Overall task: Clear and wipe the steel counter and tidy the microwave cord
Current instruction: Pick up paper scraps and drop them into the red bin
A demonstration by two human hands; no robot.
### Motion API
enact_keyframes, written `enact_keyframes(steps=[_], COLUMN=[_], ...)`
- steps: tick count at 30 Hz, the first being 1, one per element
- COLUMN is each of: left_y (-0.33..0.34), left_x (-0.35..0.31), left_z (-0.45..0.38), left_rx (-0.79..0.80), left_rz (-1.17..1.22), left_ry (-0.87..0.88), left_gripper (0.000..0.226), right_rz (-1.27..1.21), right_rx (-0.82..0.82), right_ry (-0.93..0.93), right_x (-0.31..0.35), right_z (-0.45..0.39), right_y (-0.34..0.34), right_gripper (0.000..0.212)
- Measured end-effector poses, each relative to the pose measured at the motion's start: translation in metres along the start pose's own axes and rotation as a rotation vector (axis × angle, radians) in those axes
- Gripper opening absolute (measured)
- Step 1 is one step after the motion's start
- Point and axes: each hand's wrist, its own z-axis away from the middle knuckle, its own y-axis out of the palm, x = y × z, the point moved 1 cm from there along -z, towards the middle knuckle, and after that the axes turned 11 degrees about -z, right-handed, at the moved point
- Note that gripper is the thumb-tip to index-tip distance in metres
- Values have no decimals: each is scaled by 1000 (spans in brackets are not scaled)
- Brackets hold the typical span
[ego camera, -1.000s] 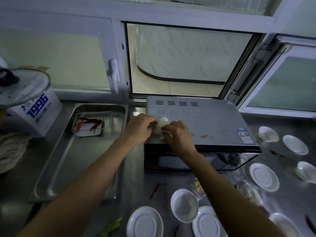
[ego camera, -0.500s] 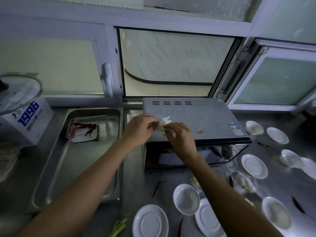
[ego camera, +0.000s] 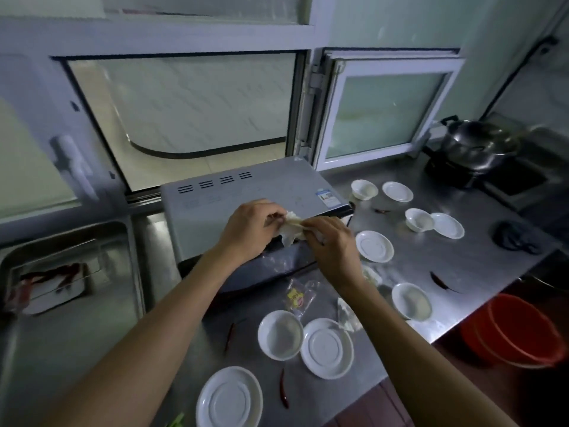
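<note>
Both hands pinch a crumpled white tissue (ego camera: 291, 229) over the microwave's (ego camera: 246, 195) front edge, left hand (ego camera: 249, 231) at nine o'clock of it, right hand (ego camera: 331, 241) at three. Saucers dot the steel desk (ego camera: 431, 257).

bench (ego camera: 431, 260): steel, running under the window
microwave (ego camera: 246, 195): stands at the back, grey top
dishes: white saucers (ego camera: 327, 347) and small bowls (ego camera: 280, 334) scattered in front and to the right
chillies (ego camera: 284, 392): dried red ones lying loose between dishes
tray (ego camera: 135, 272): steel, left of microwave
wrapper (ego camera: 297, 297): clear, before the microwave
</note>
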Motion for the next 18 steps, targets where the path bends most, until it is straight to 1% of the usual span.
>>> enact_keyframes(steps=[7, 13, 18], left_y=[79, 162, 228], left_x=[-116, -229, -322], left_z=[-43, -68, -77], left_rx=[67, 170, 246], left_rz=[62, 114, 149], left_ry=[116, 183, 238], left_gripper=[16, 13, 13], right_rz=[82, 126, 214], right_rx=[-120, -203, -269], right_ry=[142, 302, 404], right_x=[-69, -130, -171], right_z=[51, 113, 166], right_y=[-118, -229, -314], right_gripper=[16, 16, 17])
